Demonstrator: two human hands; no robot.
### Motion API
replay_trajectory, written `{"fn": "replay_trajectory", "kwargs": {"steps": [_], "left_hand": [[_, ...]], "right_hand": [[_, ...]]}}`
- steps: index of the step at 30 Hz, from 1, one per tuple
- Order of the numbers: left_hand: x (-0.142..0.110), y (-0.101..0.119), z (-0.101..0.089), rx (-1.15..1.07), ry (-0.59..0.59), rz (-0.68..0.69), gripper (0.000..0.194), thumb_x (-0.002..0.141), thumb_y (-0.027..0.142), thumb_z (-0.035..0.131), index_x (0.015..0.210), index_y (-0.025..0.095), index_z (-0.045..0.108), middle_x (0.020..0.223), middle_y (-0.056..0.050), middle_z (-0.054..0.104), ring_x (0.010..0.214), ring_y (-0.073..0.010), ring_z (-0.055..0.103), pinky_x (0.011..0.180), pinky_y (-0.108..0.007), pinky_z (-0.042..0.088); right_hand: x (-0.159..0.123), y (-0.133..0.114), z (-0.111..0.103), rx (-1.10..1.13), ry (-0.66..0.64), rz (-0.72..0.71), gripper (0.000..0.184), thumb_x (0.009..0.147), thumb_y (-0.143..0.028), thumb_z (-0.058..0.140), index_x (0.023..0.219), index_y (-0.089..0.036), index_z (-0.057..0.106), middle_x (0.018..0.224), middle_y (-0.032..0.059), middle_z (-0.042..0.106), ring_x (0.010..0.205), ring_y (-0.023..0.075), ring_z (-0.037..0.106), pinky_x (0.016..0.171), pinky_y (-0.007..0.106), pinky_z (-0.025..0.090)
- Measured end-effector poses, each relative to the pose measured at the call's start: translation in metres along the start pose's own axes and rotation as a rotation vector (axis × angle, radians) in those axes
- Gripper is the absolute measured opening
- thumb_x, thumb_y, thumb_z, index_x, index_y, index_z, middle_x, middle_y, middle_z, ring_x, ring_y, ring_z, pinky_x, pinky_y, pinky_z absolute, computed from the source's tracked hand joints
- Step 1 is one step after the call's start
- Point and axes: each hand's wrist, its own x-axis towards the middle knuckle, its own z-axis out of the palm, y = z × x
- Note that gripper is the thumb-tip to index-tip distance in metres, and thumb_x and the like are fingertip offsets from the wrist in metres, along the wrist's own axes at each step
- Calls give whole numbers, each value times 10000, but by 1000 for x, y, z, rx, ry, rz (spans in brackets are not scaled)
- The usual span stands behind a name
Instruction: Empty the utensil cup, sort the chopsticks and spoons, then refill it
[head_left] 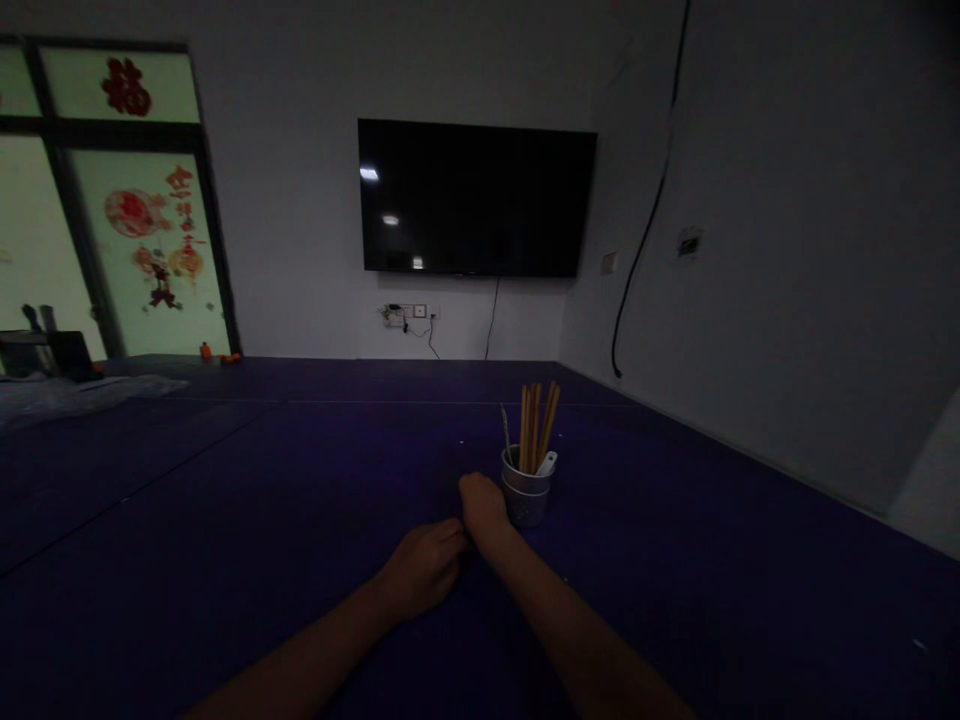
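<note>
My left hand (pixel 427 565) is closed low over the purple tabletop (pixel 360 480), its fingertips bunched by my right hand. Bent inward at the wrist, my right hand (pixel 484 505) is closed too, and its fingers are mostly turned out of sight. Whatever lies between the two hands is hidden and too dark to make out. Just right of my right hand stands a grey utensil holder (pixel 526 500), upright. In it are several wooden chopsticks (pixel 534 430), a white handle (pixel 548 462) like a spoon's, and a thin slender utensil (pixel 505 430) leaning left.
Far left on the table are a dark box (pixel 71 352) with handles sticking up, crumpled clear plastic (pixel 82 393) and small orange items (pixel 229 357). A black television (pixel 476 200) hangs on the back wall. A black cable (pixel 651 215) dangles along the right wall.
</note>
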Motion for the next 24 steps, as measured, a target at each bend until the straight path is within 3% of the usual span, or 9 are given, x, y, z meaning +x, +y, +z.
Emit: {"fn": "replay_trajectory", "kwargs": {"steps": [6, 11, 18, 24], "left_hand": [[0, -3, 3, 4, -23, -29, 209, 756, 44, 399, 851, 182, 523, 861, -39, 572, 780, -145, 541, 689, -251, 446], [1, -4, 5, 9, -49, -25, 288, 749, 35, 408, 954, 187, 543, 925, -48, 586, 848, -160, 555, 747, -268, 459], [1, 1, -1, 74, -102, -87, 279, 736, 35, 428, 935, 184, 553, 916, -41, 592, 817, -158, 551, 715, -263, 455], [2, 2, -1, 64, -106, -77, 289, 741, 31, 424, 956, 175, 553, 905, -46, 589, 822, -165, 560, 716, -271, 453]], "right_hand": [[-2, 1, -5, 92, 30, -3, 343, 841, 33, 390, 975, -95, 678, 1003, 184, 683, 938, 215, 664, 786, 269, 497], [0, 1, -15, 208, 70, -36, 320, 786, 28, 459, 966, -112, 685, 976, 164, 694, 953, 219, 656, 776, 246, 478], [6, 9, -54, 440, 142, -178, 507, 652, -38, 606, 1141, -170, 629, 916, 45, 717, 828, 143, 664, 700, 171, 473], [5, 38, -95, 943, 312, -138, 629, 617, 29, 551, 1233, -97, 540, 814, 55, 710, 705, 132, 654, 637, 206, 504]]}}
